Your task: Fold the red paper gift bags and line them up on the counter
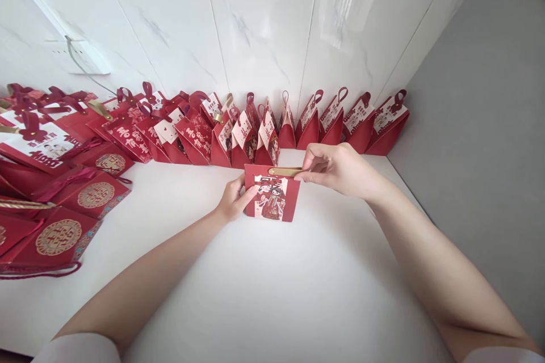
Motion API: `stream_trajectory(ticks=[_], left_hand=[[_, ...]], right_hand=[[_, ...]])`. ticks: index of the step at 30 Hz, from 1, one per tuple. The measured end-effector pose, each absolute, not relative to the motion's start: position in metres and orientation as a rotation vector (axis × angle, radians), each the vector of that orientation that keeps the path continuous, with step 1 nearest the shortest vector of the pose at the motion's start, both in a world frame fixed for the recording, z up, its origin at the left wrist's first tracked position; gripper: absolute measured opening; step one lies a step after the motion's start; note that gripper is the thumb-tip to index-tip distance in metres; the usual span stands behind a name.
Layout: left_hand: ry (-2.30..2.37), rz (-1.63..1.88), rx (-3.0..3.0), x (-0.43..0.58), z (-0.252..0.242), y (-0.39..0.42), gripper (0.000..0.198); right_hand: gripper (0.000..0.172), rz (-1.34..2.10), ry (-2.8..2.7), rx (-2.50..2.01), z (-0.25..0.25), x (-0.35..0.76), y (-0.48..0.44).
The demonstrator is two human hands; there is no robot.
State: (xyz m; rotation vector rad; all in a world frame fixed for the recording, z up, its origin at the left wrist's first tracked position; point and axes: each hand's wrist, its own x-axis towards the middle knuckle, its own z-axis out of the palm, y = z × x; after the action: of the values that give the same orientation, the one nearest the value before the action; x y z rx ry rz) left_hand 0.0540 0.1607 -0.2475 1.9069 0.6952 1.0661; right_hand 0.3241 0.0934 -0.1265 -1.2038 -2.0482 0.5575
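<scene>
While your right hand [336,170] pinches the gold strap [284,172] and your left hand [233,198] grips the red box [273,198] between them, a hard tug could crease it — or a stray knuckle could topple the standing boxes [307,129] just beyond.

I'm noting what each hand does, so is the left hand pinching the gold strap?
No, the right hand pinches the gold strap, while the left hand holds the red box by its side.
</scene>
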Motion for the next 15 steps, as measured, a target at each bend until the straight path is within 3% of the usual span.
stream_trajectory(ticks=[15], left_hand=[[0.701,1.076,1.874,0.0555,-0.2464,0.1592,0.038]], right_hand=[[0.020,0.692,-2.011,-1.179,-0.1296,0.3219,0.0946]])
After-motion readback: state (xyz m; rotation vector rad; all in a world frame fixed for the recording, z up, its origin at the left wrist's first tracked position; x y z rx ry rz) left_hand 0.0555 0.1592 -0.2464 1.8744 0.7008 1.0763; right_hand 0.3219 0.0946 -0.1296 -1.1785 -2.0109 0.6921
